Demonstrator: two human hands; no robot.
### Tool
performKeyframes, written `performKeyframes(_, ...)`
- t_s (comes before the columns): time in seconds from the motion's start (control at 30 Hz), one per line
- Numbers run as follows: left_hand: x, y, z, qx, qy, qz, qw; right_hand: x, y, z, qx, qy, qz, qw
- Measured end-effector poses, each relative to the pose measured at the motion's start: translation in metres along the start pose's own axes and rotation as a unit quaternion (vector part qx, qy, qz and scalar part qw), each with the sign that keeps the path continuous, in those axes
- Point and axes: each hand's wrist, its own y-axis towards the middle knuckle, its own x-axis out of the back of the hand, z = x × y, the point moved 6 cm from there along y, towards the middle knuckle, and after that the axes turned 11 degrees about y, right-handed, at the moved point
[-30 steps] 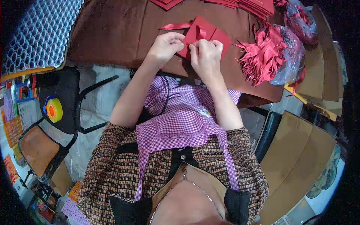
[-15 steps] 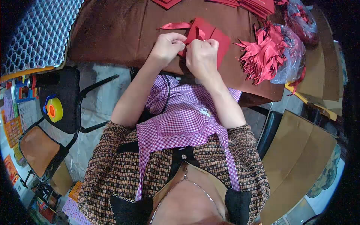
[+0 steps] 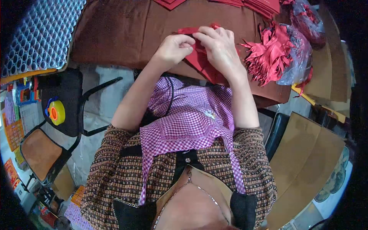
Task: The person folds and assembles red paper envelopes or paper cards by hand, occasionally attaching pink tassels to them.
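Observation:
A red card-like piece with a red ribbon at its top lies at the edge of the brown cloth, partly under my hands. My left hand is closed in a pinch at the left side of the piece; what its fingertips hold is too small to make out. Over the right part of the piece is my right hand, its fingers bent toward the ribbon and close to my left fingertips. Whether they grip the ribbon is hidden.
On the brown cloth, a bundle of red ribbons in clear plastic lies to the right. Red cards are stacked at the back. A tray of round cells stands at the left, above a chair and a tape roll.
The red piece has turned and shifted toward me. My right hand has moved right and up, and its fingers have spread from their earlier pinch. My left hand has barely moved.

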Motion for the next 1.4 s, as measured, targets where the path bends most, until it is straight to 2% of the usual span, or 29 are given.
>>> performKeyframes(0.03,0.001,0.000,-0.005,-0.008,0.027,0.045,0.999,-0.005,0.000,-0.007,-0.005,-0.026,0.036,0.999)
performKeyframes(0.07,0.000,-0.001,-0.007,-0.014,0.053,0.089,0.995,-0.001,0.000,-0.010,-0.005,-0.027,0.034,0.999)
performKeyframes(0.13,0.000,0.003,0.003,0.001,0.029,0.096,0.995,-0.002,0.002,-0.013,-0.009,0.009,0.097,0.995)
performKeyframes(0.2,0.003,0.004,-0.009,-0.072,0.071,0.116,0.988,-0.002,0.003,-0.016,0.007,0.024,0.067,0.997)
performKeyframes(0.23,0.005,0.005,-0.011,-0.072,0.071,0.117,0.988,-0.002,0.002,-0.017,0.008,0.041,0.072,0.997)
performKeyframes(0.3,0.002,0.005,-0.017,-0.130,0.173,0.145,0.966,-0.001,0.002,-0.017,0.009,0.057,0.077,0.995)
performKeyframes(0.4,-0.002,0.005,-0.014,-0.167,0.148,0.181,0.958,0.004,0.002,-0.013,0.018,0.073,0.068,0.995)
performKeyframes(0.5,-0.002,0.004,-0.016,-0.180,0.134,0.174,0.959,0.008,0.004,-0.005,0.024,0.044,0.091,0.995)
performKeyframes(0.57,-0.004,0.002,-0.020,-0.189,0.155,0.173,0.954,0.008,0.007,0.008,0.076,-0.047,0.142,0.986)
performKeyframes(0.6,-0.006,0.000,-0.024,-0.199,0.175,0.173,0.949,0.013,0.010,0.013,0.075,-0.046,0.142,0.986)
performKeyframes(0.67,-0.005,-0.003,-0.033,-0.213,0.189,0.160,0.945,0.020,0.014,0.027,0.130,-0.072,0.151,0.977)
performKeyframes(0.73,-0.003,-0.005,-0.040,-0.246,0.198,0.143,0.938,0.016,0.014,0.020,0.123,-0.077,0.187,0.972)
performKeyframes(0.8,-0.005,-0.009,-0.043,-0.266,0.161,0.137,0.941,0.009,0.013,0.015,0.096,0.006,0.297,0.950)
performKeyframes(0.87,-0.004,-0.009,-0.039,-0.223,0.133,0.146,0.954,0.013,0.014,0.015,0.109,0.019,0.277,0.955)
performKeyframes(0.93,0.000,-0.010,-0.030,-0.217,0.092,0.145,0.961,0.024,0.013,0.019,0.152,0.069,0.202,0.965)
performKeyframes(1.0,0.001,-0.012,-0.025,-0.210,0.051,0.146,0.965,0.025,0.009,0.025,0.164,0.098,0.200,0.961)
performKeyframes(1.1,0.008,-0.010,-0.016,-0.189,0.037,0.114,0.975,0.024,0.005,0.035,0.116,0.055,0.273,0.954)
performKeyframes(1.17,0.027,0.000,0.004,-0.116,0.005,0.054,0.992,0.022,-0.005,0.038,0.101,0.088,0.307,0.942)
performKeyframes(1.2,0.042,-0.002,0.007,-0.039,0.004,0.027,0.999,0.020,-0.010,0.038,0.086,0.120,0.341,0.928)
performKeyframes(1.23,0.055,0.000,0.018,-0.014,-0.066,0.006,0.998,0.020,-0.013,0.035,0.056,0.134,0.381,0.913)
performKeyframes(1.27,0.065,0.001,0.025,0.014,-0.136,-0.014,0.991,0.020,-0.016,0.031,0.054,0.134,0.381,0.913)
performKeyframes(1.3,0.067,0.000,0.027,0.013,-0.136,-0.014,0.991,0.022,-0.014,0.021,0.044,0.139,0.334,0.931)
performKeyframes(1.33,0.074,-0.001,0.033,0.044,-0.139,-0.053,0.988,0.025,-0.009,0.014,0.033,0.142,0.284,0.948)
performKeyframes(1.37,0.080,-0.002,0.034,0.073,-0.142,-0.093,0.983,0.024,-0.005,0.008,-0.023,0.137,0.315,0.939)
performKeyframes(1.4,0.077,-0.001,0.030,0.067,-0.140,-0.092,0.984,0.025,-0.003,0.006,-0.023,0.133,0.311,0.941)
